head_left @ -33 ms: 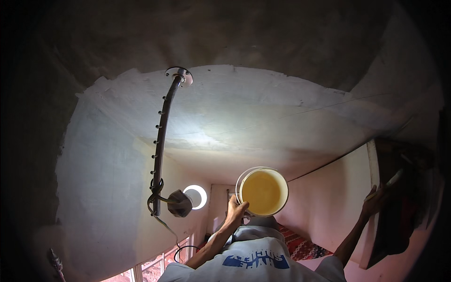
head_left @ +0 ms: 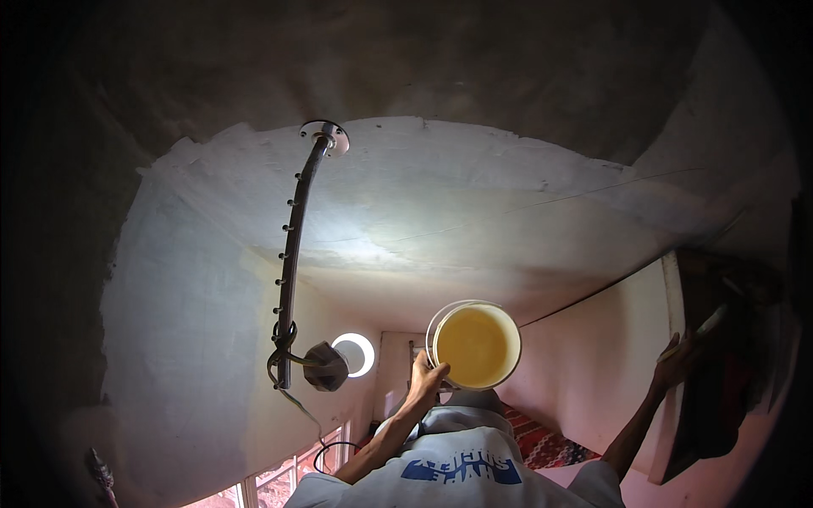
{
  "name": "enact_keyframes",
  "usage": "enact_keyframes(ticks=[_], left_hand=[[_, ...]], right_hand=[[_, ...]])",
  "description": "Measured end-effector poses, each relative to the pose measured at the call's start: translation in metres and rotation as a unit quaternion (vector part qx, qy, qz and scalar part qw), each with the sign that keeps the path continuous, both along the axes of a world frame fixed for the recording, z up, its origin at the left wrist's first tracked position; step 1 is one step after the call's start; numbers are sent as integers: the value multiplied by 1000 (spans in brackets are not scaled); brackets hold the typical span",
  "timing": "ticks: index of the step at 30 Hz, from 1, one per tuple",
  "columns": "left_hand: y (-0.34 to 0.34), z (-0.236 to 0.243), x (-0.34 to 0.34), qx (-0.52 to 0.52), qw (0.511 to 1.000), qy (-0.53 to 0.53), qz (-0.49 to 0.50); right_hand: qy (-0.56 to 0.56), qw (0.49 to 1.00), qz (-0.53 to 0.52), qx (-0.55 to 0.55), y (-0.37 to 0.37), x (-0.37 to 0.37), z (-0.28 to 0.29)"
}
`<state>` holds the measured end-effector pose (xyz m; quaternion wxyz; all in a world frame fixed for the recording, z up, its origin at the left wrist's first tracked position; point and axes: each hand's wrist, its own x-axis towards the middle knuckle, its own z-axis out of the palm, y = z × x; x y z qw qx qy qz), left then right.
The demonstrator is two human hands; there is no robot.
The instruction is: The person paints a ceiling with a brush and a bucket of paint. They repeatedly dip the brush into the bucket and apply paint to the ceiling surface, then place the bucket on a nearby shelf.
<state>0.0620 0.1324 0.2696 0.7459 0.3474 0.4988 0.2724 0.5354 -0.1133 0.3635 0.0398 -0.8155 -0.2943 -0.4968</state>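
- The left hand (head_left: 423,374) is raised overhead. Its grip is closed on the lower rim of a white bucket (head_left: 474,345), thumb and fingers wrapped on the wall.
- The bucket sits tilted above the person's head, with its mouth turned toward the camera and its inside showing yellowish.
- Well to the right of the bucket, the right hand (head_left: 675,354) reaches up to the edge of a dark opening in the wall. Its grip looks closed on a flat pale tool (head_left: 710,323), though it is too small to see how the fingers lie.
- Left of the bucket a lit round lamp (head_left: 356,354) glows beside a dark bulb holder (head_left: 324,366). A bent metal rod (head_left: 292,254) runs from there up to its ceiling mount (head_left: 323,135).
- Below and left of the bucket is a window (head_left: 279,483). Below and right of it lies a red patterned cloth (head_left: 533,440).
- Risk: only one hand holds the bucket, and only at its rim. If the wrist rolls or the fingers slip, it could tip and spill onto the head and the white shirt (head_left: 457,474).
- Risk: with both arms spread wide and high, a stretch toward the opening could pull the bucket arm off balance, or swing the bucket into the lamp's hanging cable.
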Motion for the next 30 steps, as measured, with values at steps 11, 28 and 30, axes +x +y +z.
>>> enact_keyframes(ticks=[11, 28, 30], left_hand=[[7, 5, 3, 5, 1000, 4, -28], [4, 11, 3, -2, 999, -11, -30], [6, 5, 2, 11, 999, 20, -46]], right_hand=[[-8, 1000, -4, -10, -10, 10, -11], [1, 1000, 6, -8, -7, 6, -5], [28, 1000, 1, 4, -11, 9, -10]])
